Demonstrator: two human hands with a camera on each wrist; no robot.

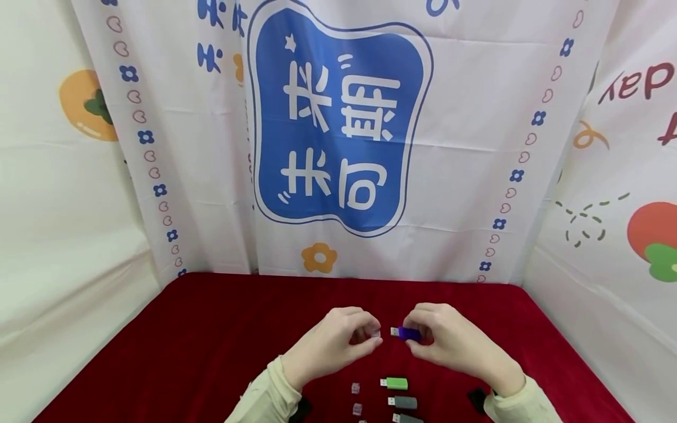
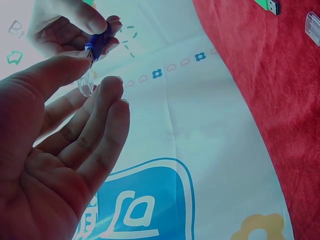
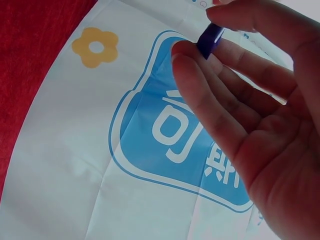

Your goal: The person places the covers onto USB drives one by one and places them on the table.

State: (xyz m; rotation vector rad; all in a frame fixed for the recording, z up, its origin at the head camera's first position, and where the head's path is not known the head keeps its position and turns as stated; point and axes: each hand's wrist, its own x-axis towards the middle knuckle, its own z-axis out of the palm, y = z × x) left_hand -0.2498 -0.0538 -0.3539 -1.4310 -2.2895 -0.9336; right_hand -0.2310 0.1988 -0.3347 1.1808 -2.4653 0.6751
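My right hand (image 1: 455, 341) pinches a purple USB flash drive (image 1: 409, 333) between thumb and fingertips, its metal plug pointing left. Facing it, my left hand (image 1: 338, 341) holds a small clear plastic cap (image 2: 86, 84) at its fingertips. In the head view a short gap separates cap and plug, both above the red cloth. Below the hands lie a green USB flash drive (image 1: 394, 383) and grey USB flash drives (image 1: 403, 402), plugs to the left. Clear caps (image 1: 356, 388) sit in a column left of them.
A red cloth (image 1: 211, 335) covers the table. White printed curtains (image 1: 476, 117) enclose its back and sides. Dark objects (image 1: 478, 399) lie partly hidden near both wrists.
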